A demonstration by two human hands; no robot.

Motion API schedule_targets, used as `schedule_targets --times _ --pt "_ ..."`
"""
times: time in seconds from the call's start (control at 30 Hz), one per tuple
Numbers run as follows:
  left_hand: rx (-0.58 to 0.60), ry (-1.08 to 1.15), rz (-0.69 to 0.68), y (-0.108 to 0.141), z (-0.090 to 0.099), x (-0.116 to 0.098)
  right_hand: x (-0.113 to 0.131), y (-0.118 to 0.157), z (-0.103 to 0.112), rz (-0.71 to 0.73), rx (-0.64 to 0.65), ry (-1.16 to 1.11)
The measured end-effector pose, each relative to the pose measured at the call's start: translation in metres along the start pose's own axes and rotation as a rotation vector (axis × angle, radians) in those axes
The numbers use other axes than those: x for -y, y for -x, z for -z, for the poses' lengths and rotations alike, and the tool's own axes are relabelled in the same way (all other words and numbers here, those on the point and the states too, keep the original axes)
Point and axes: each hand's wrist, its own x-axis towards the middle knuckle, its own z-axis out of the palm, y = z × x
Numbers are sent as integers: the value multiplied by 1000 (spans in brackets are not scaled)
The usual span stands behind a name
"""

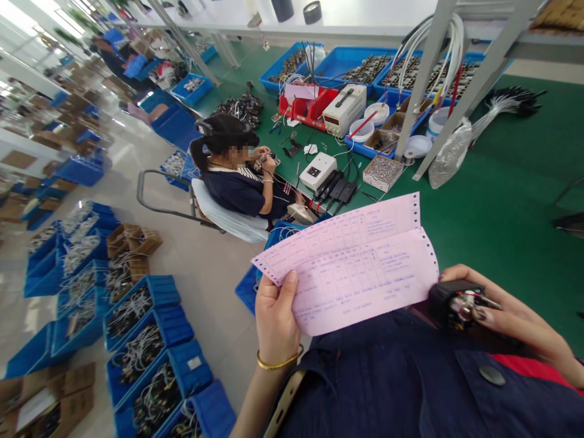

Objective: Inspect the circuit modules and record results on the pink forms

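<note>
My left hand [277,313], with a gold bracelet at the wrist, pinches the left edge of a pink printed form [365,277] between thumb and fingers. The form is folded across its middle, and punched holes run down its right margin. Its print is too small to read. On the right, the fingers of my right hand [506,319] are closed round a small black housing [447,298]. Metal parts and a bit of red show in the housing's open face. It sits close to the form's lower right corner; whether they touch, I cannot tell.
A seated person [237,182] handles small parts at the green workbench [515,213]. On it stand a white power supply [345,109], blue trays [335,61] of metal parts and a box of screws [383,172]. Blue crates [166,328] of cables line the floor at left.
</note>
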Motion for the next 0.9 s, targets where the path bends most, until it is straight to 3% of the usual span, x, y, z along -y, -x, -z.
schedule_targets --times 0.3,0.9 --pt "-16 -10 -7 -2 0 -1 3 7 -11 38 -16 -79" --pt "-40 -51 -6 -6 3 0 -7 -4 4 174 73 18"
